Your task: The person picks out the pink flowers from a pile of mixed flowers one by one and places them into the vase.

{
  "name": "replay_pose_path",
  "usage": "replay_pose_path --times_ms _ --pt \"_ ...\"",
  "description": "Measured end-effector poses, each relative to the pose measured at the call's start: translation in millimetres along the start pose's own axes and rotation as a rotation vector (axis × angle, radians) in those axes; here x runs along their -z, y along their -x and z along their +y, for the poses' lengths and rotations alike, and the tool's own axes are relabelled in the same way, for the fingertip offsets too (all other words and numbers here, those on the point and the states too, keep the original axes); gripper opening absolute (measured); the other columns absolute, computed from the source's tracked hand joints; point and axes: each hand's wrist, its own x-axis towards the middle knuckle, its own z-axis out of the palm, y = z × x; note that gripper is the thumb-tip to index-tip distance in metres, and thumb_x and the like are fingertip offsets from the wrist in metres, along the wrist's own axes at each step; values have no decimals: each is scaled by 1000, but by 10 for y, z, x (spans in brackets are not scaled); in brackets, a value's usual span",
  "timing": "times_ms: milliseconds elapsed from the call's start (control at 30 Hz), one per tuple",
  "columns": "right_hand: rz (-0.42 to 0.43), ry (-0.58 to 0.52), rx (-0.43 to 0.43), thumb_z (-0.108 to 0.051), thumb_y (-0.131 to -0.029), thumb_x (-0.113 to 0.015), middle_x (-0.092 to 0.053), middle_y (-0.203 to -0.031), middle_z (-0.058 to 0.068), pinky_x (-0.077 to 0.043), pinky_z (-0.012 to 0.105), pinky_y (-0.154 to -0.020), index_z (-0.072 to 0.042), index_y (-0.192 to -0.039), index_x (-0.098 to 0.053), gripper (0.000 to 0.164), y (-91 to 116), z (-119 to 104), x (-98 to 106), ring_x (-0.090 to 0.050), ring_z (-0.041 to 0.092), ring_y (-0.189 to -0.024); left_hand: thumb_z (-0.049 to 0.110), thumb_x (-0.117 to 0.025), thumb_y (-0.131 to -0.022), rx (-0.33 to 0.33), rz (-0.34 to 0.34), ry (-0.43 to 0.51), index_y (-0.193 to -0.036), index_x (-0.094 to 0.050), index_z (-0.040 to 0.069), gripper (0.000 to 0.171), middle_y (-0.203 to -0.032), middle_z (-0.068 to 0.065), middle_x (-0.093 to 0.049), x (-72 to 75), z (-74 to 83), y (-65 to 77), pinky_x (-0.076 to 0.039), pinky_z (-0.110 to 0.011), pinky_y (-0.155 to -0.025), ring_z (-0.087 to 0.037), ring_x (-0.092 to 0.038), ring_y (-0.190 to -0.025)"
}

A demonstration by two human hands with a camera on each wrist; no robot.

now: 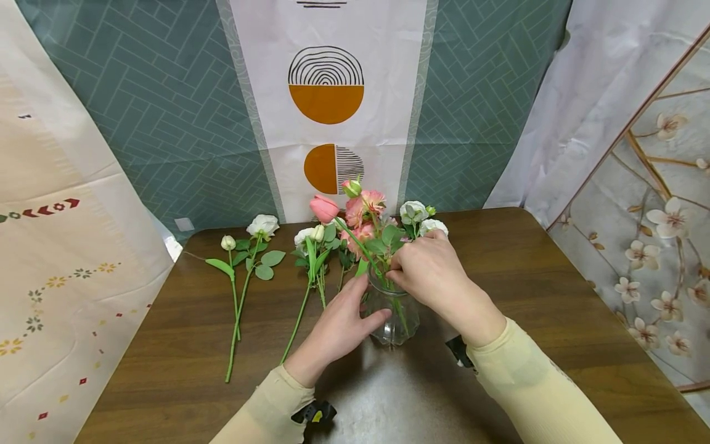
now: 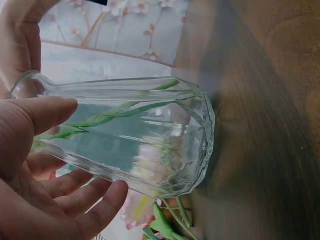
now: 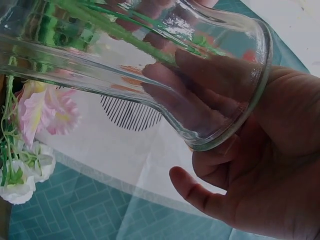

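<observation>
Ample worktop (image 1: 543, 296) separated the vase (image 1: 409, 317) from the right edge; left hand (image 1: 341, 324) spread its fingers around it, right hand (image 1: 435, 271) pinched a stem (image 1: 370, 260).

A clear, faceted glass vase (image 1: 397, 328) with a flared rim stands upright on the bench (image 1: 499, 271), green stems (image 2: 100, 120) slanting inside; a pink tulip (image 1: 324, 209) leans leftward from its mouth.

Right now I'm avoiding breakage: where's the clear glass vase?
Head view, right of centre: the vase stands on the brown wooden table between left hand and right hand.
</observation>
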Motion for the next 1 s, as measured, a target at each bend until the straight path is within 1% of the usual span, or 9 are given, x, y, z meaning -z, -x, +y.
replay_pose_path --times_ms 233,433,500,600,667,767,867,1000 --pt "1 -17 -3 -25 -91 -93 -66 -61 -11 -45 56 -98 -25 -71 -81 24 20 -5 19 -65 14 -63 22 -82 -102 -5 0 -20 -167 -47 20 74 -155 -12 -57 8 -3 3 -59 -51 -103 -36 -61 -140" --pt "43 -36 -7 -24 -91 -93 -69 -66 -12 -43 56 -100 -25 -80 -85 14 91 -21 56 -67 15 -67 21 -82 -102 -21 0 -44 -167 -47 19 74 -156 -12 -57 42 -1 10 -59 -52 -103 -31 -61 -139" --pt "62 -45 -8 -22 -91 -92 -70 -69 -12 -43 56 -101 -25 -84 -86 11 119 -20 70 -68 14 -69 24 -83 -102 -19 3 -71 -167 -47 17 74 -159 -12 -56 65 8 21 -57 -53 -106 -29 -60 -140" --pt "88 -66 -14 -18 -91 -91 -73 -73 -13 -44 55 -101 -24 -89 -87 8 164 -8 75 -70 13 -72 27 -83 -102 -11 3 -104 -167 -48 14 75 -162 -12 -54 101 15 45 -52 -55 -111 -31 -58 -142" --pt "106 -82 -26 -17 -92 -90 -76 -76 -12 -44 53 -102 -23 -92 -88 6 195 0 80 -72 15 -75 29 -83 -102 -5 0 -116 -167 -47 12 76 -163 -13 -52 128 15 62 -49 -56 -115 -31 -56 -145" --pt "128 -114 -52 -18 -92 -91 -80 -83 -12 -45 53 -105 -21 -100 -89 8 244 18 90 -75 19 -81 30 -82 -102 -4 -2 -139 -166 -47 9 76 -164 -13 -52 170 -1 90 -48 -57 -116 -32 -55 -146" --pt "155 -148 -70 -20 -93 -91 -82 -90 -10 -45 53 -109 -19 -106 -89 12 292 39 100 -77 23 -88 30 -82 -102 -1 4 -172 -166 -48 8 75 -164 -14 -52 213 -29 108 -48 -58 -116 -33 -55 -147" --pt "201 -181 -61 -22 -95 -90 -81 -90 -9 -47 51 -109 -19 -106 -89 13 339 64 89 -75 22 -86 30 -81 -103 24 15 -214 -165 -48 9 74 -164 -15 -52 272 -66 113 -46 -60 -117 -36 -52 -149"
